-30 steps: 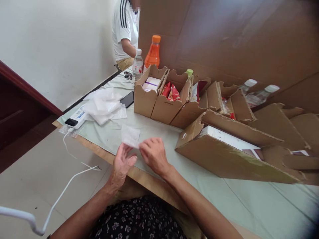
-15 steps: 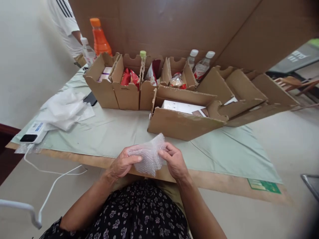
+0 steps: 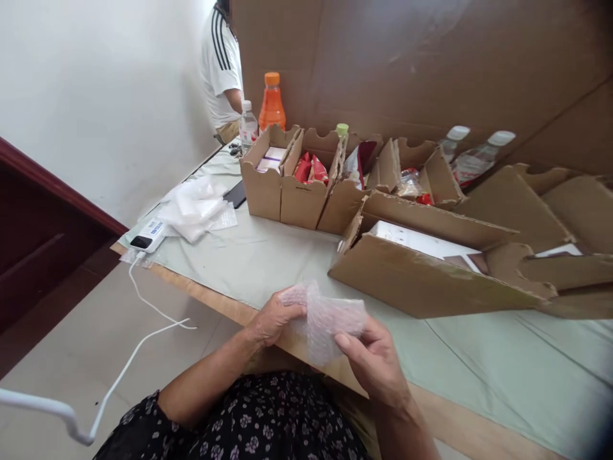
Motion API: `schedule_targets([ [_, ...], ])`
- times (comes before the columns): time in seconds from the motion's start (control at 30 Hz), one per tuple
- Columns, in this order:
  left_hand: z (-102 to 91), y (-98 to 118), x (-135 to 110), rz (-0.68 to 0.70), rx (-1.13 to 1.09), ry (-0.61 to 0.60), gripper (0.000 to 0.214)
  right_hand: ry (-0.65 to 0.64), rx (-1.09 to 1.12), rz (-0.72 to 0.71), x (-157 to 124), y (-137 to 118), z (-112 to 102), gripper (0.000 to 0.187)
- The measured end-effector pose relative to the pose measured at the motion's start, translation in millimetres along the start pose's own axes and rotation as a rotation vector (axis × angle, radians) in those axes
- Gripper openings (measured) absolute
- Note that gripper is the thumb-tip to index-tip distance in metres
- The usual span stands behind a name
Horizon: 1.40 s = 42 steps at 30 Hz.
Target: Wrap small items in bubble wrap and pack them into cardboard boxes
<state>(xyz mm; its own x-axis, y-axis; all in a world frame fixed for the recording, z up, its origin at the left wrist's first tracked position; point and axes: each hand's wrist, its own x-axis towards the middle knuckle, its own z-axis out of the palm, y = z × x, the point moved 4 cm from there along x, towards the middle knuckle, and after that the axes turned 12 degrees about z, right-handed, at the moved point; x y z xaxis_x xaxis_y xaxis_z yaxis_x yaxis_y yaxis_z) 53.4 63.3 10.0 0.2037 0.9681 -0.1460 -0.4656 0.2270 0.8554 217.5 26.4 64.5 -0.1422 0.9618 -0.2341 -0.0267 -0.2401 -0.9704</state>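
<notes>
A piece of clear bubble wrap (image 3: 330,322) is stretched between my two hands, just over the front edge of the table (image 3: 230,271). My left hand (image 3: 275,319) grips its left end, thumb on top. On the right end, my right hand (image 3: 373,351) pinches the wrap between thumb and fingers. The wrap looks folded in layers; whether anything lies inside it I cannot tell. Beyond my right hand stands an open cardboard box (image 3: 426,275) with a white box (image 3: 421,239) in it.
Several cardboard bins (image 3: 299,204) with packets line the back. An orange bottle (image 3: 272,105) and clear bottles (image 3: 481,160) stand behind them. Left lie crumpled plastic bags (image 3: 191,207), a dark phone (image 3: 235,193) and a white device (image 3: 148,236) with a cable (image 3: 138,348). A person in white (image 3: 221,70) sits beyond.
My view has turned left, so the table things appear farther right. The bubble wrap has been turned and spread wider between my hands, which both still hold it.
</notes>
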Motion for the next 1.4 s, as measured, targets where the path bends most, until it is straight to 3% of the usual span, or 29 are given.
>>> schedule_targets([
  [0.1, -30.9, 10.8, 2.0, 0.028, -0.03, 0.125, 0.027, 0.053, 0.142, 0.002, 16.8, -4.2, -3.8, 0.043],
  [0.23, -86.2, 39.3, 11.6, 0.127, -0.027, 0.335, 0.026, 0.236, 0.085, 0.018, 62.6, 4.5, -3.4, 0.036],
  [0.4, -141.9, 85.3, 38.9, 0.323, 0.073, 0.58, 0.027, 0.11, 0.015, 0.101, 103.3, 20.6, 26.1, 0.052],
  [0.57, -168.0, 117.8, 42.9, 0.538, 0.293, 0.745, 0.057, 0.026, -0.095, 0.098, 104.2, 33.7, 28.3, 0.045],
  [0.63, -178.7, 130.3, 35.2, 0.612, 0.438, 0.824, 0.067, 0.029, -0.129, 0.109, 100.8, 43.3, 21.1, 0.041],
  [0.73, -195.1, 155.6, 32.7, 0.666, 0.883, 0.903, 0.058, 0.057, -0.159, 0.09, 95.8, 54.8, 12.1, 0.04],
  [0.8, -205.0, 172.2, 42.9, 0.65, 1.17, 0.938, 0.048, 0.056, -0.19, 0.069, 93.8, 58.6, 11.2, 0.039],
  [0.87, -213.6, 184.6, 59.5, 0.617, 1.286, 0.958, 0.042, 0.05, -0.237, 0.056, 92.9, 60.1, 12.7, 0.039],
  [1.0, -216.6, 196.1, 86.6, 0.559, 1.351, 0.957, 0.03, 0.047, -0.322, 0.039, 91.9, 60.2, 14.9, 0.036],
  [1.1, -204.6, 196.7, 89.6, 0.603, 1.432, 0.955, 0.031, 0.037, -0.339, 0.036, 91.0, 59.5, 14.4, 0.034],
  [1.3, -163.7, 163.2, 96.5, 0.736, 1.538, 0.567, 0.027, 0.038, -0.36, 0.034, 90.8, 57.3, 14.0, 0.033],
  [1.4, -158.8, 147.7, 100.8, 0.784, 1.461, 0.518, 0.039, 0.036, -0.37, 0.023, 90.9, 57.4, 14.2, 0.033],
])
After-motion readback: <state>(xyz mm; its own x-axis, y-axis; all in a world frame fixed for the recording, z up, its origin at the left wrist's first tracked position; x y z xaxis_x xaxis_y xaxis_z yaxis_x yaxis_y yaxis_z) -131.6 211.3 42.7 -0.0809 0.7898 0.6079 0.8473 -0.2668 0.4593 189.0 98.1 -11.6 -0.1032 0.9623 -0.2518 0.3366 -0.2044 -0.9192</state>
